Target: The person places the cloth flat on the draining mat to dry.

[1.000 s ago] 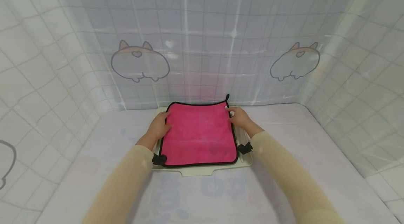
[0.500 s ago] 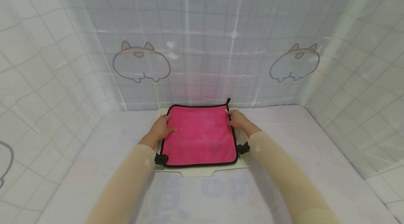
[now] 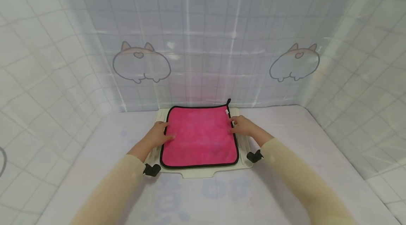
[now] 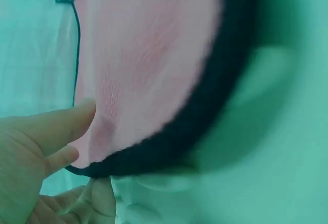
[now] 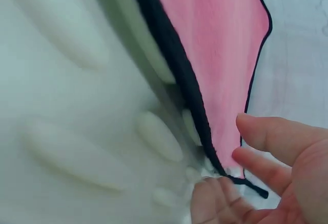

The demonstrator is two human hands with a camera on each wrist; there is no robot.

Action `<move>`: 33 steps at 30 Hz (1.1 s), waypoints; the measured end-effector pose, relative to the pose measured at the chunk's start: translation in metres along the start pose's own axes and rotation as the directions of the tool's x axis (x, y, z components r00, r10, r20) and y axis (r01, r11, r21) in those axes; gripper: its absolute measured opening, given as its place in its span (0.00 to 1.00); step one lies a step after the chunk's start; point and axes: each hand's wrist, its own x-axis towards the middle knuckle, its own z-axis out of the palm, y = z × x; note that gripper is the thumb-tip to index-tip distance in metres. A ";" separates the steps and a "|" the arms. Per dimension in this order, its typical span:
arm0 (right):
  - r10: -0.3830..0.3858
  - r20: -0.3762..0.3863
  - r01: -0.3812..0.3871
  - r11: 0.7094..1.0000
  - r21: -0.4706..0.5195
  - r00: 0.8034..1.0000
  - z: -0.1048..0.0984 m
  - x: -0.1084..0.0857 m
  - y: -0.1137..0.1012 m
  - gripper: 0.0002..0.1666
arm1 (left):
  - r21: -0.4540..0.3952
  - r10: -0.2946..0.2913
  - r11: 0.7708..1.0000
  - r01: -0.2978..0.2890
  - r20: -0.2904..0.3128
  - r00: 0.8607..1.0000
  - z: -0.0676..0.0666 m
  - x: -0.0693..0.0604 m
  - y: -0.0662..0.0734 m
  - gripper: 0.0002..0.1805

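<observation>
A square pink cloth (image 3: 200,137) with black edging lies spread flat on a white tray (image 3: 198,173). A small black loop sticks up at its far right corner, with a white tag beside it. My left hand (image 3: 157,134) is at the cloth's left edge, thumb and fingertips spread over the border; the left wrist view shows these fingers apart beside the cloth (image 4: 138,70). At the opposite edge my right hand (image 3: 242,125) touches the border with loosely bent fingers. In the right wrist view its thumb stands apart from the other fingers near the looped corner.
The tray rests on a pale printed table cover (image 3: 203,200), close to the tiled-pattern back curtain (image 3: 215,59). Similar curtains rise at left and right. Raised oval bumps (image 5: 159,137) show on the tray in the right wrist view.
Both hands have slid toward the near side along the cloth's edges, and the right hand has uncovered the white tag. The cloth's far edge sits slightly lower in view than a second ago.
</observation>
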 end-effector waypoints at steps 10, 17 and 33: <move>0.034 0.064 -0.037 0.998 0.052 0.997 0.012 -0.029 0.001 0.25 | -0.048 0.021 0.999 -0.020 0.002 1.000 0.011 -0.035 0.002 0.29; 0.006 0.054 -0.014 0.990 0.138 0.999 0.020 -0.041 -0.007 0.18 | -0.089 0.027 0.996 -0.026 0.014 1.000 0.022 -0.047 0.005 0.30; 0.042 0.189 -0.049 0.998 0.033 0.981 0.028 -0.063 -0.010 0.50 | -0.135 0.117 0.986 -0.097 0.144 0.983 0.008 -0.063 -0.009 0.51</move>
